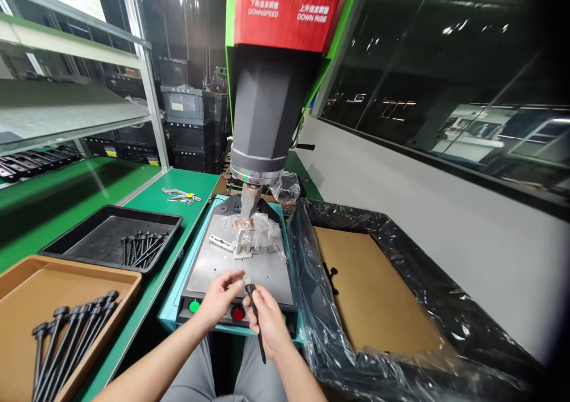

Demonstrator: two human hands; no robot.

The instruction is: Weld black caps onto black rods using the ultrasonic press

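My right hand (269, 319) is wrapped round a long black plastic rod (258, 325), held slanting with its wider head upward. A small pale, translucent piece (247, 279) shows at the head's top. My left hand (218, 298) is just left of that head, its fingers curved and apart, with nothing visible gripped in them. Both hands are over the front edge of the machine's metal base plate (202, 280). Behind them, under the grey press head (260, 99), a metal fixture (243, 247) is partly wrapped in clear plastic film.
Left, a brown tray (27, 271) and a black tray (95, 236) hold black rods on a green bench (196, 179). Pliers (180, 195) lie behind. Right, a plastic-lined box (307, 307) contains cardboard and black pieces. Green (195, 306) and red (237, 313) buttons line the machine's front.
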